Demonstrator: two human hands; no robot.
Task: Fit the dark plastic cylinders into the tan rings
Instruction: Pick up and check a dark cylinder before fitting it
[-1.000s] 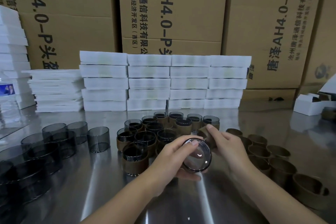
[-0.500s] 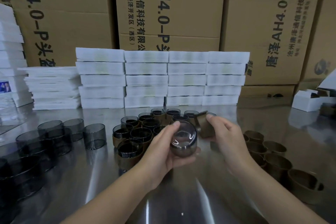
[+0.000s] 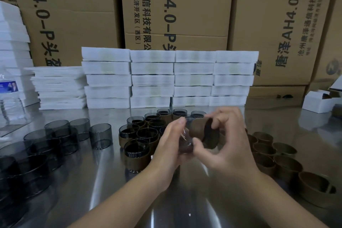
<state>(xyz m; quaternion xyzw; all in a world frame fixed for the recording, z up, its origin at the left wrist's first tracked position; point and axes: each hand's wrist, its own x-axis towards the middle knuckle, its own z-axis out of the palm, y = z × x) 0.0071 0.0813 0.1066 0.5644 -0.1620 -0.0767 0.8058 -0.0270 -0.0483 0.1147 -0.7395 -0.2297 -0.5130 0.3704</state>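
L hand (image 3: 171,144) holds cylinder (image 3: 185,141), R hand (image 3: 228,142) grips ring (image 3: 200,129)

Above the tabletop's (image 3: 185,201) middle, the left hand (image 3: 169,146) grips a dark cylinder (image 3: 185,141) while the right hand (image 3: 231,146) holds a tan ring (image 3: 199,129) against it.

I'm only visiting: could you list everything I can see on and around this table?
Cardboard boxes: several, tan, rear wall.
White flat boxes: about twenty, white, four rear columns.
White sheets: one pile, white, back left.
Water bottle: one, clear, far left.
Loose cylinders: many, dark see-through, left.
Fitted cylinders: about a dozen, dark in tan rings, centre.
Empty rings: roughly ten, tan, right.
Small open box: one, white, far right.
Table: one, shiny metal, underneath.
Held cylinder: one, dark, centre front.
Held ring: one, tan, beside it.
Left hand: one, fingers round held cylinder.
Right hand: one, fingers round held ring.
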